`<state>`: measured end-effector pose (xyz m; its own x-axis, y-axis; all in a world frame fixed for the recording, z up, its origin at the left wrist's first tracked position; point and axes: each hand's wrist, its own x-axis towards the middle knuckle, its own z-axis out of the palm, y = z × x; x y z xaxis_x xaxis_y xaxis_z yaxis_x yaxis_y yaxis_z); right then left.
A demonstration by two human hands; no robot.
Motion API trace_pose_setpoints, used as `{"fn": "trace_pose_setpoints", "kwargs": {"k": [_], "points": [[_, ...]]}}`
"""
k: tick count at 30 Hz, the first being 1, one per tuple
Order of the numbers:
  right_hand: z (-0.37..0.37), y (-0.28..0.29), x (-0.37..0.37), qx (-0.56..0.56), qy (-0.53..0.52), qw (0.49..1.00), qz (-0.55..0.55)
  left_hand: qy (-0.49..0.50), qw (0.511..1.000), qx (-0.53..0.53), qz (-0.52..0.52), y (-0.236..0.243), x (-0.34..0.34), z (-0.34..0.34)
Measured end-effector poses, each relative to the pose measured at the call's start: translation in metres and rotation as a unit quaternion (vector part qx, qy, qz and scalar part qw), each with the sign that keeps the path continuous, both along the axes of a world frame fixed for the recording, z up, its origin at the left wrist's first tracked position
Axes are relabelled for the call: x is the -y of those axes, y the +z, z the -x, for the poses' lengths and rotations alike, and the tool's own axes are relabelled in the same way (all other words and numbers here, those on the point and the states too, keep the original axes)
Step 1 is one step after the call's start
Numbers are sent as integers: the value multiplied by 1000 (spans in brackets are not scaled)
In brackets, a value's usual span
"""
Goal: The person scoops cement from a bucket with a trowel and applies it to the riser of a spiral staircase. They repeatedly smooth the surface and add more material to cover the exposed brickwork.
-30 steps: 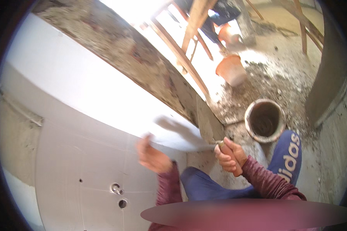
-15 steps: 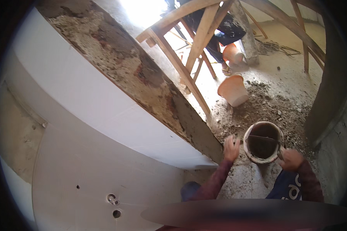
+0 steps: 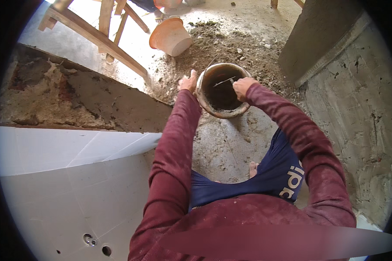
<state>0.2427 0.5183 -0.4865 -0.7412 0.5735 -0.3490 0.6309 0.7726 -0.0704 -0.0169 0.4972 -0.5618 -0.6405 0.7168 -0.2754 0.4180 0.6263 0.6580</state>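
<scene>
A round bucket (image 3: 222, 114) with a mortar-crusted rim stands on the floor before me. Dark, wet-looking material (image 3: 224, 98) lies inside it. My right hand (image 3: 245, 88) reaches over its right rim, closed round the grip of what looks like a trowel (image 3: 224, 81); its thin, pale edge slants across the bucket's mouth. At the left rim, my left hand (image 3: 187, 82) is close against the outer wall, thumb up and fingers curled. What those fingers hold is hidden. A thin wire (image 3: 211, 62) curves up beside the rim.
An orange bucket (image 3: 172, 38) lies tilted beyond, next to loose rubble (image 3: 231, 41). Wooden trestle legs (image 3: 102, 41) stand at the upper left, near another person's foot (image 3: 160, 16). A rough-topped wall (image 3: 82, 98) borders my left, a plastered wall (image 3: 348, 100) my right.
The view has swung right and down, so my arms and legs show more. My right hand has moved from the bucket's right side to over its opening. My left hand stays beside the left rim.
</scene>
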Motion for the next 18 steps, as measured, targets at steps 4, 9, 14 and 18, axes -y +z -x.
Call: {"fn": "trace_pose_setpoints", "kwargs": {"k": [4, 9, 14, 18], "points": [[13, -7, 12, 31, -80, 996, 15, -42, 984, 174, -2, -10, -6, -17], [-27, -38, 53, -59, 20, 993, -102, -122, 919, 341, -160, -23, 23, -56], [-79, 12, 64, 29, 126, 991, -40, -180, 880, 387, -206, -11, 56, -89], [-87, 4, 60, -28, -16, 995, -93, -203, 921, 287, -169, 23, 64, -104]]}}
